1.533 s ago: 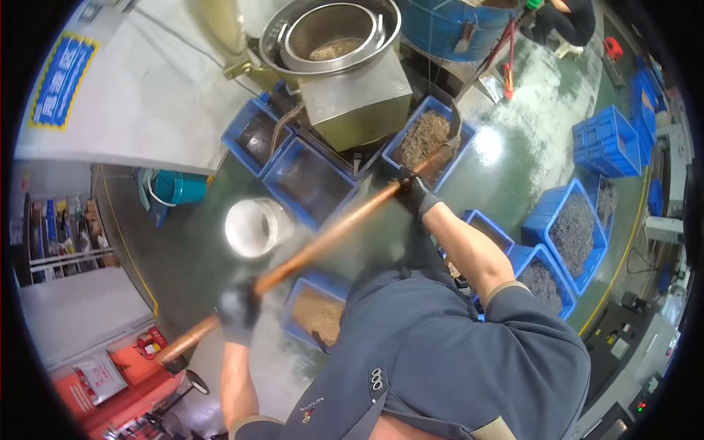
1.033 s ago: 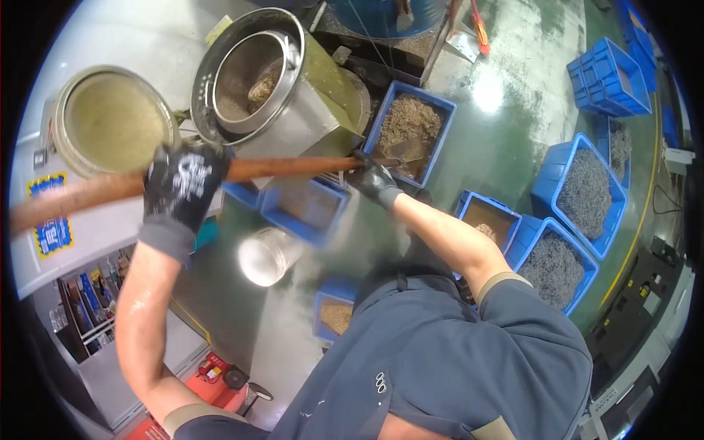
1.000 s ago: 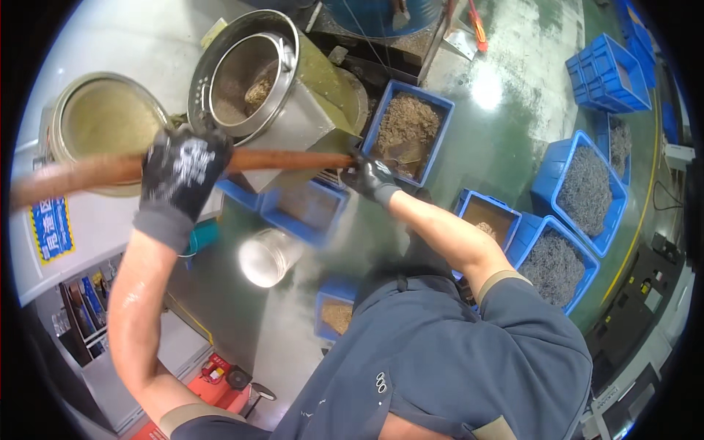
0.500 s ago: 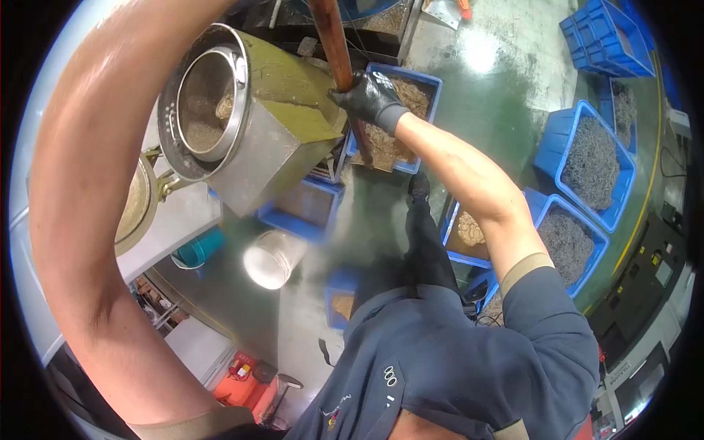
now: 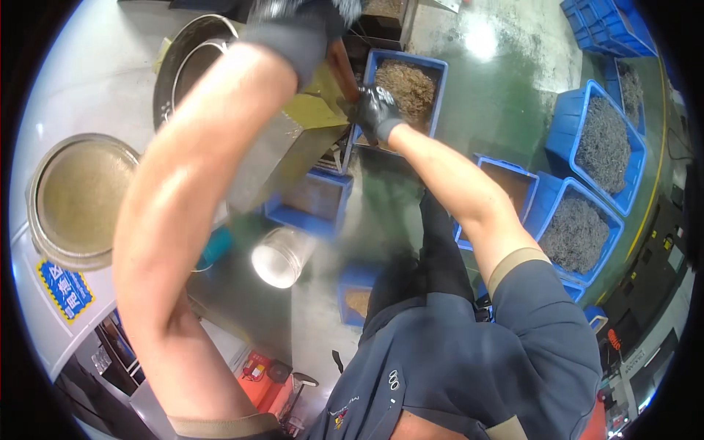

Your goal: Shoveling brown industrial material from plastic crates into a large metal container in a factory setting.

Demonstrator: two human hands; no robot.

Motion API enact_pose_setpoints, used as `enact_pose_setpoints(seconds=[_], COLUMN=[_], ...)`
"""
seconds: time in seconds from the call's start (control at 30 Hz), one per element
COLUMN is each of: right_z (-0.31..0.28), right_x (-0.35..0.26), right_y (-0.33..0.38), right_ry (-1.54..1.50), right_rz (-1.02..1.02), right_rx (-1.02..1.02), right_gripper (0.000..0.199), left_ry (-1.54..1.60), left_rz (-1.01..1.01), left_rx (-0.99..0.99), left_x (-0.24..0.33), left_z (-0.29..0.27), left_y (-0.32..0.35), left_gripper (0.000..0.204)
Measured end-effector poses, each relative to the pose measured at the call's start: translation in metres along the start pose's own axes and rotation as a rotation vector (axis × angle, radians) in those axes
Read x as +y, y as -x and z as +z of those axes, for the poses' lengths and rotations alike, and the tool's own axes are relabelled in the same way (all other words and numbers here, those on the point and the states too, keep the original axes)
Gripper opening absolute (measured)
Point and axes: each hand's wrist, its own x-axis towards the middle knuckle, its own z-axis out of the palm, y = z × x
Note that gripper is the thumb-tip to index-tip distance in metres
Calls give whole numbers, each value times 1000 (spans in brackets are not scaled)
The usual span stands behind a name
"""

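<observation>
My left hand [image 5: 304,22], in a dark glove and blurred by motion, is closed round the upper part of a brown wooden pole [image 5: 341,67] at the top edge. Lower on the same pole, my right hand [image 5: 378,114] grips it in a black coated glove. The pole slants down toward a blue bin [image 5: 443,82] holding brownish flaky material [image 5: 405,89]; its lower end is mostly hidden behind my right hand. Left of the pole is a green and grey metal machine [image 5: 275,158] with a round opening, partly covered by my left forearm.
A round metal lid [image 5: 81,198] stands swung aside at the left. Below the machine are a blue bin [image 5: 312,227] and a white bucket [image 5: 277,264]. Blue bins of grey shavings [image 5: 576,231] line the right side. A red machine [image 5: 264,381] is at the lower left.
My left hand has come down into view at the top, on the pole. The pole's visible length is shorter, and my right hand is slightly nearer the machine. The whole view has shifted a little.
</observation>
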Motion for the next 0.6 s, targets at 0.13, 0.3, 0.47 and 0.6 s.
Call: enact_pose_setpoints(seconds=[0.13,0.3,0.47,0.6], right_z=[43,86,91,78], right_x=[-26,-11,-40,-119], right_y=[52,117,145,161], right_ry=[15,-20,94,-439], right_rz=[-126,-166,-33,-741], right_rx=[58,43,-132,150], right_gripper=[29,22,32,44], left_ry=[-232,-679,305,-322], left_rz=[71,40,-484,-159], left_rx=[-191,-510,-664,-111], left_x=[19,94,96,84], left_z=[-49,-71,-81,-63], left_y=[61,153,181,223], left_gripper=[13,16,22,16])
